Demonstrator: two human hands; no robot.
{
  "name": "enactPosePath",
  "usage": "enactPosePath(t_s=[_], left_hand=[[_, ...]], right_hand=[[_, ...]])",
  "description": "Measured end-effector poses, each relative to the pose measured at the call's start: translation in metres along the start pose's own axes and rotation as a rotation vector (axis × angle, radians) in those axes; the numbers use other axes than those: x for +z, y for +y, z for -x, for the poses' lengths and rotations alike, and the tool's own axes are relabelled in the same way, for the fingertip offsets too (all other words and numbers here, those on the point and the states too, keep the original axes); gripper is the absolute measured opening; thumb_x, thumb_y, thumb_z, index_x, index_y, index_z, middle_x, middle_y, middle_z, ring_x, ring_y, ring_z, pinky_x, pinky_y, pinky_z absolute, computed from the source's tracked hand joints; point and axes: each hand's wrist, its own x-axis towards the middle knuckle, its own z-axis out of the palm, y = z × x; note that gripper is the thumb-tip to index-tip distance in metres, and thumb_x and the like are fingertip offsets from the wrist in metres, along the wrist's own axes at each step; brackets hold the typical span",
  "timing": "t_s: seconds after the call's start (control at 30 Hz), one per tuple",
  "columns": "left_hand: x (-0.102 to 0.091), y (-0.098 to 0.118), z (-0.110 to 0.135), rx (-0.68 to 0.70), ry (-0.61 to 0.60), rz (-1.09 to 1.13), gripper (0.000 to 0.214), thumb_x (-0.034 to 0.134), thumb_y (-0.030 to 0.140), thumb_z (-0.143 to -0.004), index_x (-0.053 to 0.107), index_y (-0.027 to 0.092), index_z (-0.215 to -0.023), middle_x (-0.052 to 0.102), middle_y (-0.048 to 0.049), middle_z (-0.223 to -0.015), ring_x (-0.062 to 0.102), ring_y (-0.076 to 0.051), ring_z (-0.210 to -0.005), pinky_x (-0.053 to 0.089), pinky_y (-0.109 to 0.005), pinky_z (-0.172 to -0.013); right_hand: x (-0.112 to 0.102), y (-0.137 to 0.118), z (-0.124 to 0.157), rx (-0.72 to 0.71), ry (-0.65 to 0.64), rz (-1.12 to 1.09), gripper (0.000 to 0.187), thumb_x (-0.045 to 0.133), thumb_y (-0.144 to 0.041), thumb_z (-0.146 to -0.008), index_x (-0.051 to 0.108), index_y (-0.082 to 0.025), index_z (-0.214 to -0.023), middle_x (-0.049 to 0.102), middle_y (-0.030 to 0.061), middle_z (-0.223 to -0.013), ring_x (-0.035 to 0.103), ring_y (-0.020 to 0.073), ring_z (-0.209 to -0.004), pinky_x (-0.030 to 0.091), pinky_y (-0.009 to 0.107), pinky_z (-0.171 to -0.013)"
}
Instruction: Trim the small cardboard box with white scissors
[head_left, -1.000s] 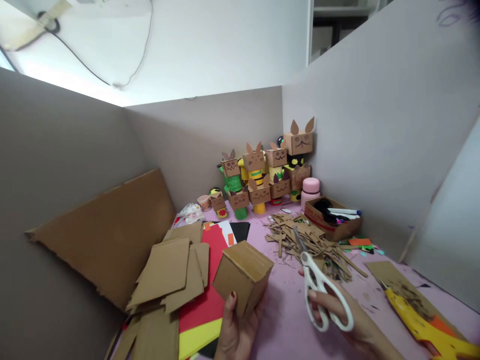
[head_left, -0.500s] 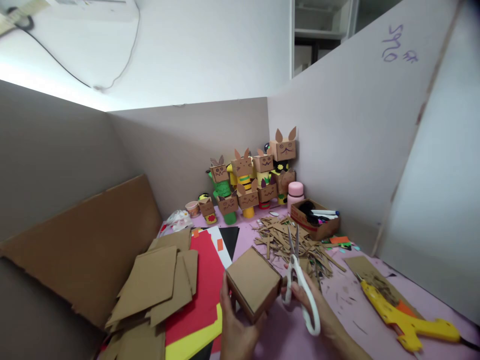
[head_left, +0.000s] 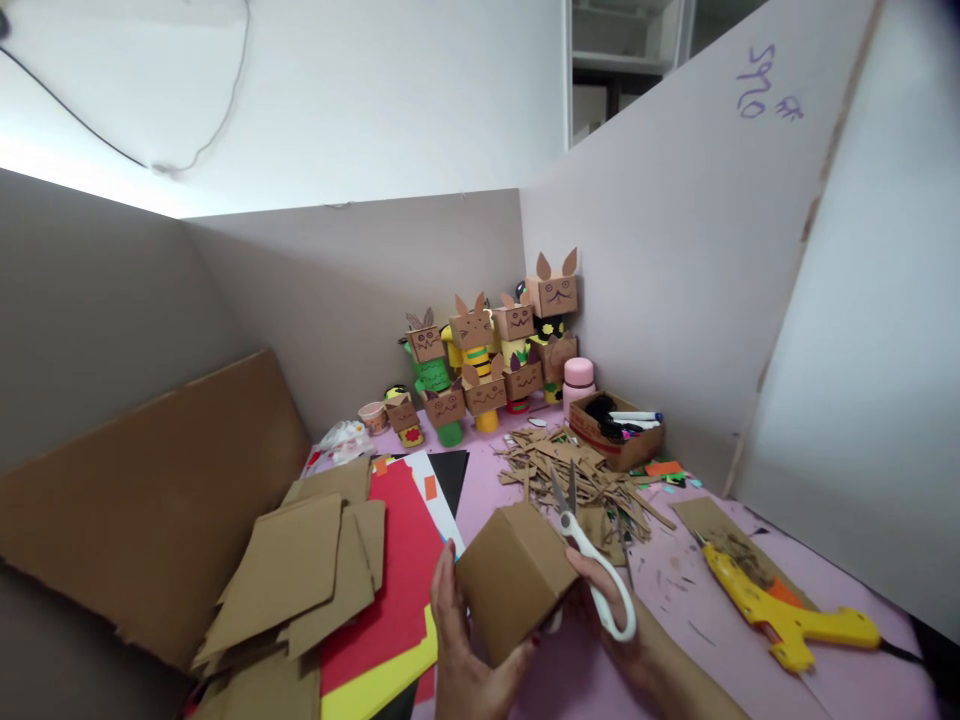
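1. Small brown cardboard box: lower centre of the frame, lifted off the pink table top and tilted, with one corner toward the camera. It sits between the two hands, touching both.
2. Left hand: bottom centre, just left of the box. The thumb runs up the box's left face and the fingers are curled under its base, so the hand is clamped on the box.
3. Right hand: bottom centre-right, just right of the box. Its fingers are closed through the loops of the white-handled scissors, and they press against the box's right side.
4. Scissors, long axis: near-vertical in the frame, with the handles low by the box's right edge. The blades point up and away, a narrow gap apart, their tips over the heap of brown cardboard strips.
5. Nearer hand: both touch the box, but the left one carries it.
6. Surroundings: a stack of flat cardboard sheets at lower left, and a yellow glue gun at lower right, well apart from the hands.
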Motion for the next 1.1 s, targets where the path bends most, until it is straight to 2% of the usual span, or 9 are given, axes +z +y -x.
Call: enactPosePath(t_s=[0.07,0.13,0.3,0.5,0.63,0.8,0.9,1.0,1.1], left_hand=[[0.006,-0.004,0.003,0.208,0.075,-0.124,0.096,0.083,0.012,-0.046,0.04,0.027,-0.13,0.024,-0.0076,-0.15,0.017,-0.029,-0.138,0.02,-0.032,-0.108],[0.014,-0.009,0.007,0.319,0.086,-0.206,0.094,0.081,0.016,-0.052,0.036,0.029,-0.133,0.024,-0.0048,-0.15,0.021,-0.026,-0.137,0.022,-0.029,-0.107],[0.019,-0.014,0.011,0.348,0.058,-0.293,0.091,0.077,0.022,-0.06,0.03,0.03,-0.137,0.02,-0.0028,-0.152,0.019,-0.024,-0.137,0.024,-0.029,-0.106],[0.014,-0.02,0.012,0.269,-0.018,-0.228,0.096,0.077,0.042,-0.059,0.027,0.028,-0.139,0.025,-0.0056,-0.151,0.023,-0.027,-0.136,0.029,-0.026,-0.103],[0.018,-0.013,0.009,0.212,0.028,-0.07,0.098,0.07,0.057,-0.061,0.023,0.025,-0.141,0.026,-0.0117,-0.15,0.023,-0.031,-0.136,0.034,-0.034,-0.101],[0.019,0.006,-0.002,-0.12,0.143,0.202,0.074,0.06,0.049,-0.076,0.026,0.034,-0.14,0.044,-0.0073,-0.141,0.043,-0.027,-0.125,0.035,-0.036,-0.102],[0.015,0.007,-0.008,-0.261,0.198,0.29,0.053,0.055,0.038,-0.084,0.04,0.033,-0.134,0.059,-0.0047,-0.128,0.047,-0.022,-0.123,0.035,-0.035,-0.103],[0.01,0.001,-0.01,-0.238,0.122,0.287,0.035,0.053,0.032,-0.086,0.058,0.027,-0.12,0.07,-0.0069,-0.111,0.051,-0.024,-0.119,0.036,-0.039,-0.102],[0.005,-0.002,-0.01,-0.267,-0.048,0.403,0.033,0.051,0.037,-0.087,0.062,0.028,-0.116,0.069,-0.0081,-0.111,0.056,-0.026,-0.114,0.037,-0.043,-0.101]], right_hand=[[0.0,0.005,0.001,0.032,0.002,-0.037,0.034,0.069,-0.055,-0.067,0.071,-0.023,-0.076,0.071,0.0039,-0.067,0.067,0.0259,-0.068,0.054,0.037,-0.066],[0.0,0.009,0.002,0.053,0.004,-0.074,0.031,0.068,-0.052,-0.069,0.071,-0.023,-0.079,0.071,0.0025,-0.067,0.067,0.0237,-0.067,0.053,0.035,-0.066],[0.0,0.013,0.002,0.069,0.004,-0.152,0.025,0.068,-0.044,-0.071,0.07,-0.024,-0.086,0.074,0.0012,-0.078,0.067,0.0249,-0.08,0.052,0.037,-0.076],[-0.001,0.007,0.003,-0.064,0.06,-0.12,0.025,0.076,-0.052,-0.06,0.069,-0.029,-0.067,0.074,0.0036,-0.085,0.063,0.0296,-0.095,0.048,0.04,-0.086],[-0.002,0.008,-0.002,-0.074,0.028,-0.092,0.031,0.075,-0.053,-0.06,0.07,-0.026,-0.074,0.074,0.006,-0.083,0.063,0.0322,-0.095,0.049,0.044,-0.085],[-0.007,0.013,-0.01,-0.114,-0.007,-0.059,0.045,0.074,-0.049,-0.065,0.067,-0.022,-0.1,0.073,0.0071,-0.093,0.064,0.0321,-0.096,0.047,0.046,-0.088],[-0.012,0.017,-0.009,-0.123,-0.022,-0.02,0.054,0.078,-0.042,-0.064,0.063,-0.022,-0.111,0.069,0.0081,-0.108,0.057,0.0321,-0.108,0.039,0.047,-0.098],[-0.015,0.019,-0.006,-0.176,-0.051,0.119,0.058,0.078,-0.042,-0.065,0.06,-0.023,-0.117,0.061,0.0085,-0.122,0.046,0.0317,-0.121,0.026,0.047,-0.107],[-0.016,0.019,-0.005,-0.244,-0.101,0.267,0.062,0.071,-0.048,-0.071,0.053,-0.024,-0.125,0.057,0.0097,-0.126,0.04,0.0318,-0.125,0.019,0.049,-0.108]])
